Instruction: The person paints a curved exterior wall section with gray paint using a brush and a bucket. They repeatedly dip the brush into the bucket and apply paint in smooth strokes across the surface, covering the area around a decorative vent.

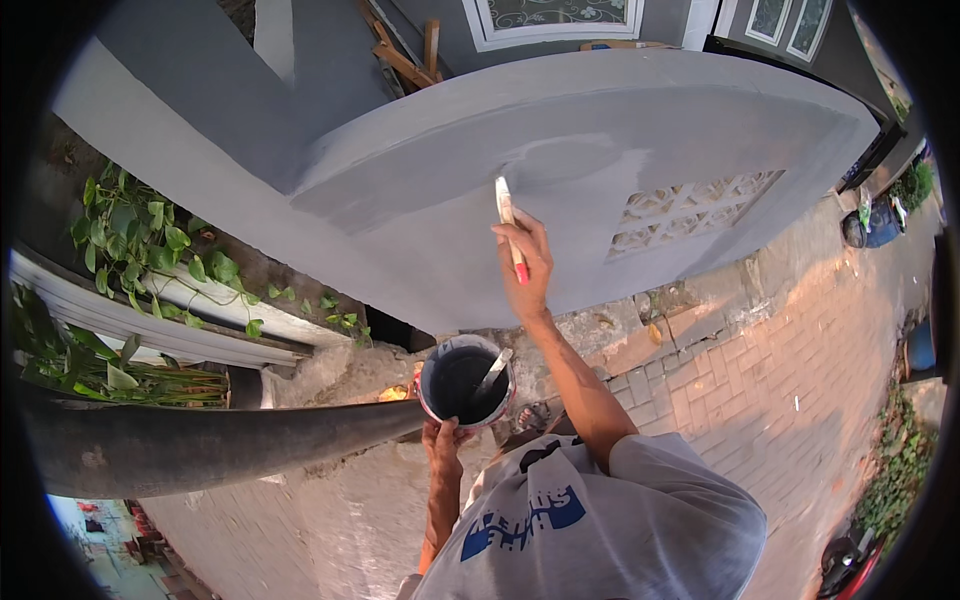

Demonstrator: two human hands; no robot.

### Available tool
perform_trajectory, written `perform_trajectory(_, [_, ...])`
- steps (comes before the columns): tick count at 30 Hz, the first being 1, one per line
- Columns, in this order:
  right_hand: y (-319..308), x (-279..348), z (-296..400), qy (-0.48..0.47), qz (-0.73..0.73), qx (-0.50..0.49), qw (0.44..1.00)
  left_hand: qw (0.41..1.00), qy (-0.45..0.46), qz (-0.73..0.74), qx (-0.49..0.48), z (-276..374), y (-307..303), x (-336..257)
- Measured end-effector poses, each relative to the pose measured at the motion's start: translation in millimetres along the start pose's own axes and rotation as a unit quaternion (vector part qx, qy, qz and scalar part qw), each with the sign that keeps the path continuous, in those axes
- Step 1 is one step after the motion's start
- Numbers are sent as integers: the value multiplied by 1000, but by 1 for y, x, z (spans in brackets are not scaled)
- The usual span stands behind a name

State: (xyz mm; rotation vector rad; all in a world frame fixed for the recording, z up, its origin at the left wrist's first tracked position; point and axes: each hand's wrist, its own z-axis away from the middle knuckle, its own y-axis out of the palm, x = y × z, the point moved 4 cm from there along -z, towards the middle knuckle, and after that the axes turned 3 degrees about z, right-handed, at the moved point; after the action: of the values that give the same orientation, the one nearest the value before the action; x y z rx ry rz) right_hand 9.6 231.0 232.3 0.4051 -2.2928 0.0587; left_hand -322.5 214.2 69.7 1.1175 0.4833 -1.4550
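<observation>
My right hand holds a paintbrush with a pale wooden handle and a red end. Its bristles point up at a grey masonry wall and appear to meet its face. Darker, wet-looking streaks lie about the brush tip, below the wall's top. Low in front of me, my left hand grips the rim of a round paint bucket. Dark grey paint is inside the bucket, and a pale stick or tool handle leans in it against the far right rim.
A patterned vent block panel is set in the wall's right part. Leafy plants hang at left. A thick dark curved pole or pipe runs left of the bucket. Wood pieces lie behind the wall. Brick paving spreads at right.
</observation>
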Motion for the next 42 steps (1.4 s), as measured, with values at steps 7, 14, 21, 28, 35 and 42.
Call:
perform_trajectory(7, [-34,-2,-34,36,-74,71,994,1000,-8,0,-7,-1,-5,4])
perform_trajectory(14, [-154,-42,-94,104,4,-142,984,1000,-6,-1,0,-2,-8,1])
perform_trajectory(21, [-13,14,-42,-81,102,21,991,1000,-4,4,15,-7,-3,2])
perform_trajectory(28, [-22,16,-55,41,-81,69,993,1000,-5,9,-12,0,-11,4])
perform_trajectory(35, [-152,-24,-103,36,57,-154,986,1000,-9,3,-19,2,-21,12])
perform_trajectory(42, [-21,28,-58,-68,15,35,997,1000,-15,-4,-1,-2,-20,15])
